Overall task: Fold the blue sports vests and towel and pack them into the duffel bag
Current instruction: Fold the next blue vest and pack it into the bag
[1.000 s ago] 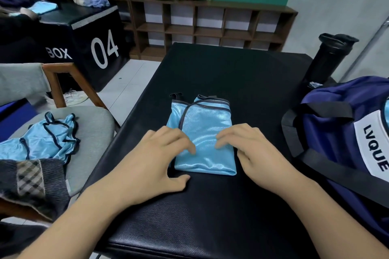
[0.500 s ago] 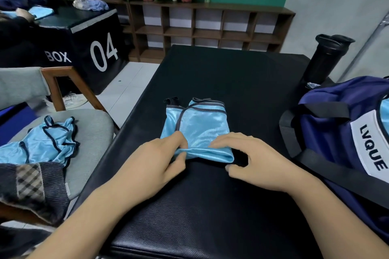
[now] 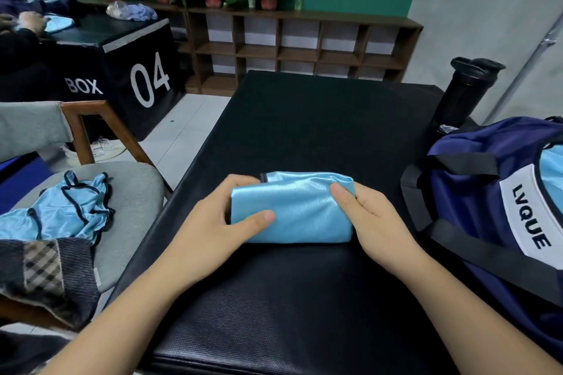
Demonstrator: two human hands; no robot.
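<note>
The folded blue vest lies on the black padded table, held between both hands. The left hand grips its left end, thumb on top; the right hand grips its right end. The navy duffel bag sits just right, a second vest crumpled on the chair to the left.

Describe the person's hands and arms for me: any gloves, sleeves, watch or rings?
Both the left hand and right hand are bare: no gloves, and no rings, watch or bands show. Both forearms are uncovered down to the frame edge, so no sleeves are visible. Nails are short and unpainted.
</note>
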